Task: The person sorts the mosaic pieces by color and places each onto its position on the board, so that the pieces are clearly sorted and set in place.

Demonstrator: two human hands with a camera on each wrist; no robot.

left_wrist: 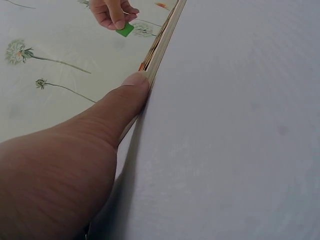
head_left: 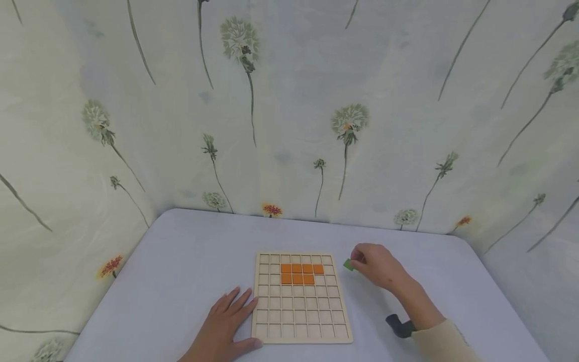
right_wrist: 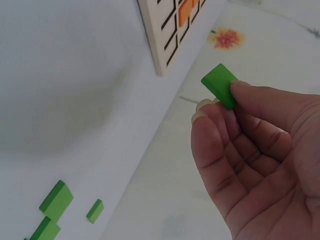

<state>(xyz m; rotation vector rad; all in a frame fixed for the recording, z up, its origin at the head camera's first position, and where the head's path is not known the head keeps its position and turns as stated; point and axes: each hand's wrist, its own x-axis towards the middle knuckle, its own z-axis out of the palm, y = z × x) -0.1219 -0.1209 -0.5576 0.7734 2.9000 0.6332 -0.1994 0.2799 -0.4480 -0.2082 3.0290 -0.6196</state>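
A pale wooden grid board (head_left: 299,303) lies flat on the table, with several orange square tiles (head_left: 296,268) sitting in two adjoining rows of its cells. My left hand (head_left: 226,322) rests at the board's left side, fingers spread and straight; the thumb touches the board's edge in the left wrist view. Off the board's far right corner, my right hand (head_left: 374,264) pinches a green tile (right_wrist: 220,84) between thumb and fingers, held above the table. Its other fingers are loosely bent in the right wrist view.
More green tiles (right_wrist: 56,201) lie on the table in the right wrist view. A dark curved piece (head_left: 400,327) shows beside the right sleeve (head_left: 445,342). Behind the white table (head_left: 203,241) hangs a flower-printed cloth (head_left: 289,100).
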